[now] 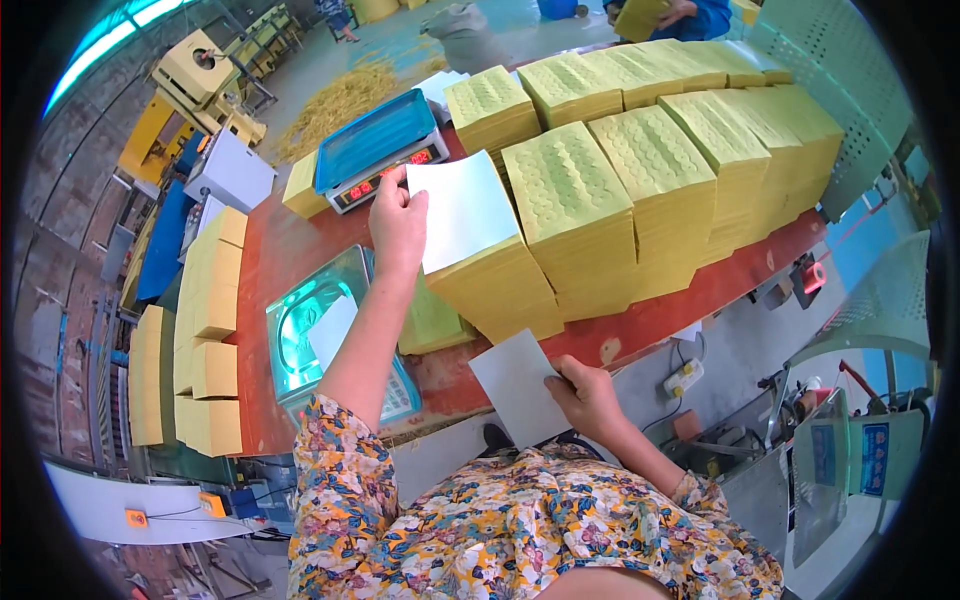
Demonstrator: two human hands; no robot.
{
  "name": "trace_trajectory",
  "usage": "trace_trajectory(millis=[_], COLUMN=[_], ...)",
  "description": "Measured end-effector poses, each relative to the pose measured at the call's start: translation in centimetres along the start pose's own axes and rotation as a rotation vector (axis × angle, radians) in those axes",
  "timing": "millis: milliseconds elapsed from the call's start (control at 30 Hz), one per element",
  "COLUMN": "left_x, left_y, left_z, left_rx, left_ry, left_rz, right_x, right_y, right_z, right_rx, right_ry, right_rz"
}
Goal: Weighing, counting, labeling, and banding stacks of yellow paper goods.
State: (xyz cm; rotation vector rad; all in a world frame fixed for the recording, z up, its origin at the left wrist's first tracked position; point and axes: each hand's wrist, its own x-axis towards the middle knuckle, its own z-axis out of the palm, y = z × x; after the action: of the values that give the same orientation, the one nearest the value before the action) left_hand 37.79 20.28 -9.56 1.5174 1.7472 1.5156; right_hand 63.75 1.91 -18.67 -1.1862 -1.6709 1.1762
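My left hand [399, 232] reaches across the red table and pinches the near-left edge of a white sheet [462, 212]. That sheet lies on top of the nearest stack of yellow paper [495, 290]. Close to my body, my right hand [588, 398] grips a second sheet, a pale grey-white card [520, 385], between thumb and fingers. Beside the nearest stack stand several more tall yellow stacks [570, 185], their tops embossed with rows of round shapes. Under my left forearm sits a scale with a shiny tray [300, 325], another white sheet [332, 330] on it.
A second scale with a blue tray [375, 140] stands farther back on the red table [262, 255]. Yellow blocks [213, 300] line the table's left edge. Another person's hand [678, 12] holds yellow paper at the far side. Machinery [750, 450] stands at the right.
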Motion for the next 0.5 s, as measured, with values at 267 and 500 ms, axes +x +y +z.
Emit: trace_trajectory(millis=[267,500], left_x=[-0.4,-0.5], left_y=[1.6,1.9], left_z=[-0.4,-0.5], left_rx=[0.233,0.578], left_ry=[-0.042,0.061], left_rz=[-0.002,0.325], right_x=[-0.7,-0.2], right_y=[1.1,2.9], right_z=[-0.3,-1.3], right_rx=[0.015,0.079], right_ry=[-0.036,-0.004], right_rz=[0.045,0.026])
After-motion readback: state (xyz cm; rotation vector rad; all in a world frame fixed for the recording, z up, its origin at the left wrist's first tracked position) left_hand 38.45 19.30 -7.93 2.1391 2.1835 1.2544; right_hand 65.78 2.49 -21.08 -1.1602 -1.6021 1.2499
